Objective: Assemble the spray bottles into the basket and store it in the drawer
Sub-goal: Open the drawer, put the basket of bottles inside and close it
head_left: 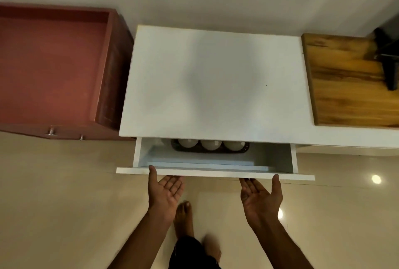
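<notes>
A white drawer stands partly pulled out below a white cabinet top. Inside it, half under the top, lies a dark basket holding three white spray bottles side by side. My left hand is palm up under the left part of the drawer front, its thumb on the front's upper edge. My right hand is palm up under the right part, thumb against the front. The fingertips of both hands are hidden under the front panel.
A reddish-brown cabinet stands to the left. A wooden surface with a dark object lies to the right. Beige tiled floor is below, with my bare foot between my arms.
</notes>
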Demonstrator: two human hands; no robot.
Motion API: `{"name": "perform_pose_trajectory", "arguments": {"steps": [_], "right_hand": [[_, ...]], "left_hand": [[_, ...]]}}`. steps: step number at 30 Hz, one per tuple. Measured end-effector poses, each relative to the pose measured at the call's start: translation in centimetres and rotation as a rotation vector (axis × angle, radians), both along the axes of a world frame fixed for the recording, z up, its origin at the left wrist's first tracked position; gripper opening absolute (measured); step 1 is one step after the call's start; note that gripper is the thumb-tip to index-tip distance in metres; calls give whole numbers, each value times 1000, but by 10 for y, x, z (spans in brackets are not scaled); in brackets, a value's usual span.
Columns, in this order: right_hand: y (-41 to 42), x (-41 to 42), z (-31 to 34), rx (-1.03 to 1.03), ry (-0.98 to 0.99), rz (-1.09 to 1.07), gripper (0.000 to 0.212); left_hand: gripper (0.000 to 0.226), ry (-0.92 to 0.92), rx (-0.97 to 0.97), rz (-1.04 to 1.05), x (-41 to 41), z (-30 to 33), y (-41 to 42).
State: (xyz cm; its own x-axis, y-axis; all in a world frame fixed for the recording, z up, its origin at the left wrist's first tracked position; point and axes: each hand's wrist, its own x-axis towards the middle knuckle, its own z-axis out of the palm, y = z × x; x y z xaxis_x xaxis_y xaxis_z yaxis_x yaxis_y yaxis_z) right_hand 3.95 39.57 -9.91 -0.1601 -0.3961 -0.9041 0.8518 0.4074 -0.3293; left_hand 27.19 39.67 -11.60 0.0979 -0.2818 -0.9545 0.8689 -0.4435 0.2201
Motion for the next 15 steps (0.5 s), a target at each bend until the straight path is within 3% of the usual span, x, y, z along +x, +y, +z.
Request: {"name": "perform_pose_trajectory", "arguments": {"steps": [15], "right_hand": [[-83, -2, -4, -20, 9, 57, 89]], "left_hand": [[91, -11, -51, -5, 3, -2, -82]]}}
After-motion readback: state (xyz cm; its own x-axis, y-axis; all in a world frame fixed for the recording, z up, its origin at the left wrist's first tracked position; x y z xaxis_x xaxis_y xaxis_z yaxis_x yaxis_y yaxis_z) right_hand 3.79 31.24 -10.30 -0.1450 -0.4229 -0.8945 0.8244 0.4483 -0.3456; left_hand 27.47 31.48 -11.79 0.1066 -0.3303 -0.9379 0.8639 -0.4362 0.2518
